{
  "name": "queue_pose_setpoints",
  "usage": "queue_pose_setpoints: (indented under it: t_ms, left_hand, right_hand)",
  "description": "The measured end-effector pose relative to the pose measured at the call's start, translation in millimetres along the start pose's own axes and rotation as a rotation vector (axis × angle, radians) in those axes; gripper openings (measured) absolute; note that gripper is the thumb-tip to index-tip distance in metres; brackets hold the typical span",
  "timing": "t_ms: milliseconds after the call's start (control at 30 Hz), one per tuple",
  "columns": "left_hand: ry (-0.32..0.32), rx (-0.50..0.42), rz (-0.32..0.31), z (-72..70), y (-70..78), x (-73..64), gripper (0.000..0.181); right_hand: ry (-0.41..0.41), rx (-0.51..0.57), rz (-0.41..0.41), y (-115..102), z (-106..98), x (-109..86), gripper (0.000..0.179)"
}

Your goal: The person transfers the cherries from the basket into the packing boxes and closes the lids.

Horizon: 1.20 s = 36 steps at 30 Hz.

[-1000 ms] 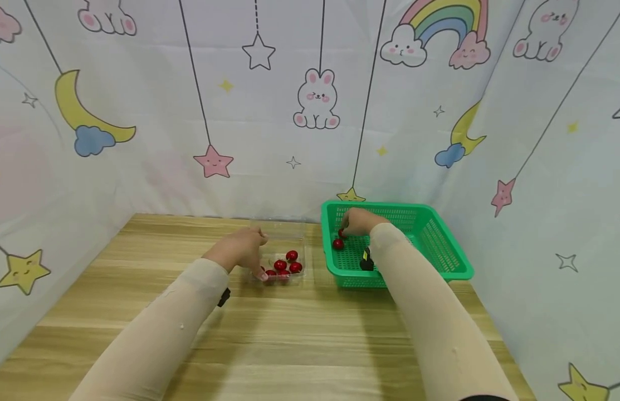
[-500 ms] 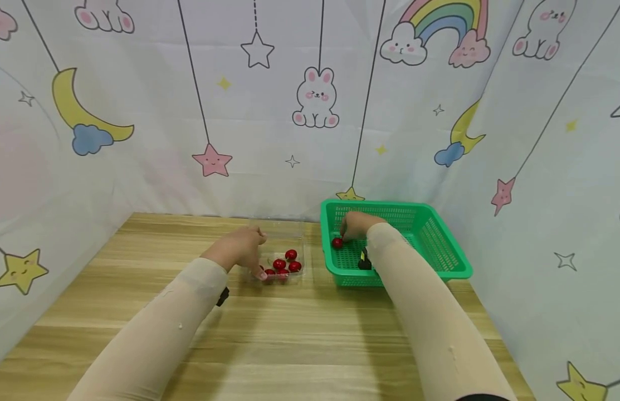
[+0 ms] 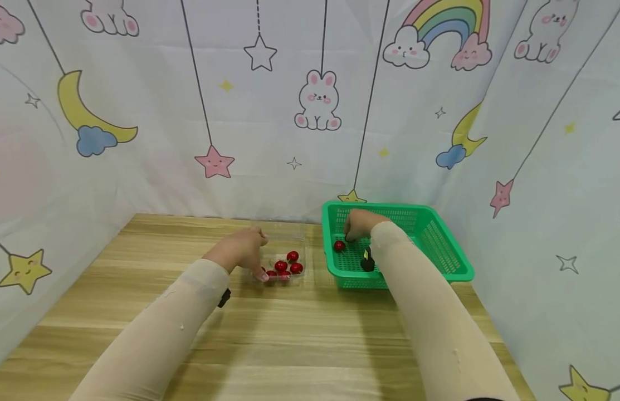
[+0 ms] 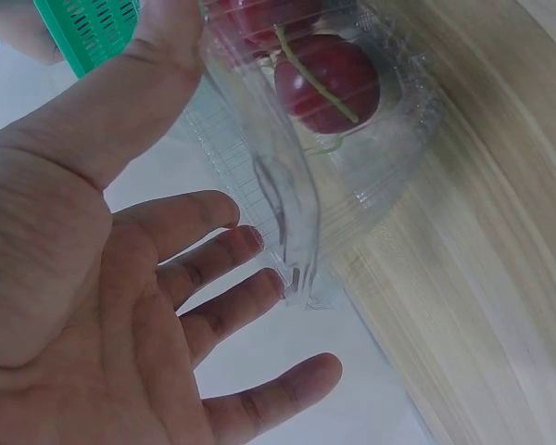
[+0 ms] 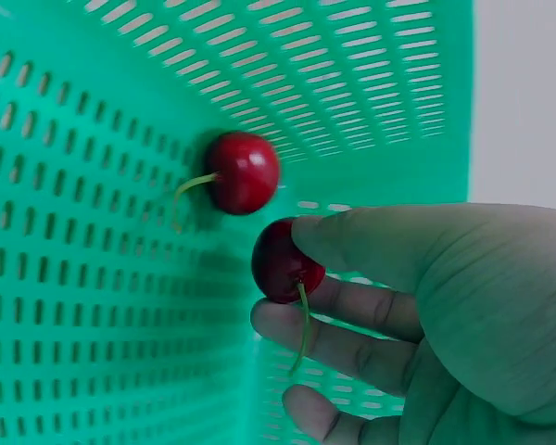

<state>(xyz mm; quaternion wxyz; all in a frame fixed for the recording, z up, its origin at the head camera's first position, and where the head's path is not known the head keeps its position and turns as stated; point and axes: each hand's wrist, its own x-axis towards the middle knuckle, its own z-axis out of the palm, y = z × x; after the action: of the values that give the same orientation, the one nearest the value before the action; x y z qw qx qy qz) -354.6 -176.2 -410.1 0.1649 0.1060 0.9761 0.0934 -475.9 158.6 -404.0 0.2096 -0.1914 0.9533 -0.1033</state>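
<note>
In the right wrist view, my right hand (image 5: pixel 426 306) pinches a dark red cherry (image 5: pixel 276 260) with a green stem between thumb and fingers, low inside the green plastic basket (image 3: pixel 397 274). A second cherry (image 5: pixel 246 173) lies in the basket just beside it. At left, my left hand (image 3: pixel 241 249) rests at the left side of a clear plastic clamshell box (image 4: pixel 389 167), its fingers spread and nearly straight, the thumb near the front edge. Several cherries (image 3: pixel 281 266) lie in that box. In the head view, the right hand mostly hides the cherry it holds.
Both containers stand on a wood-grain table (image 3: pixel 289 345), the box left of the basket. A printed cloth (image 3: pixel 269 111) with stars and rabbits hangs behind and at the sides. A small black device (image 3: pixel 367 262) is on the right wrist.
My right hand, still holding the cherry, has lowered slightly toward the basket's floor. The left hand and the clear box have stayed in place.
</note>
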Motion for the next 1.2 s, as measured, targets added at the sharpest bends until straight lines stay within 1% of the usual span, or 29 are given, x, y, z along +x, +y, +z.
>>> queue_pose_setpoints:
  t_ms: [133, 267, 333, 433, 500, 600, 733, 933, 1067, 1200]
  left_hand:
    - [0.003, 0.002, 0.000, 0.7, 1.2, 0.5, 0.111]
    - [0.004, -0.002, -0.003, 1.8, 0.5, -0.2, 0.112]
    - [0.005, -0.007, -0.002, 2.4, -0.3, -0.6, 0.111]
    - [0.007, -0.009, 0.002, 2.6, -0.8, -0.4, 0.111]
    - [0.007, -0.005, 0.004, 2.2, -0.5, -0.6, 0.111]
    - [0.007, 0.000, 0.007, 1.6, 0.2, -0.7, 0.112]
    - [0.007, -0.002, 0.009, 1.1, 0.9, -1.1, 0.111]
    - [0.003, 0.007, 0.013, 0.7, 0.6, -1.5, 0.111]
    - [0.000, 0.031, 0.031, -0.1, -0.5, -2.3, 0.113]
    - [0.006, 0.045, 0.048, 0.0, -2.6, -1.5, 0.112]
  right_hand:
    - [0.020, 0.006, -0.024, -5.6, -13.2, -8.3, 0.025]
    - [0.083, -0.013, -0.058, -18.0, -23.9, -15.0, 0.029]
    - [0.128, -0.007, -0.086, -27.6, -27.8, -18.8, 0.027]
    - [0.174, 0.002, -0.124, -43.1, -31.4, -22.7, 0.026]
    - [0.189, 0.001, -0.150, -56.1, -32.6, -25.0, 0.025]
    - [0.191, -0.041, -0.182, -77.1, -30.5, -26.3, 0.027]
    - [0.173, -0.097, -0.261, -106.6, -20.1, -28.3, 0.027]
    - [0.118, -0.156, -0.355, -144.0, 7.9, -23.2, 0.020]
    - [0.102, -0.189, -0.400, -161.4, 27.6, -17.0, 0.016]
    - [0.087, -0.188, -0.430, -170.5, 47.8, -7.8, 0.013]
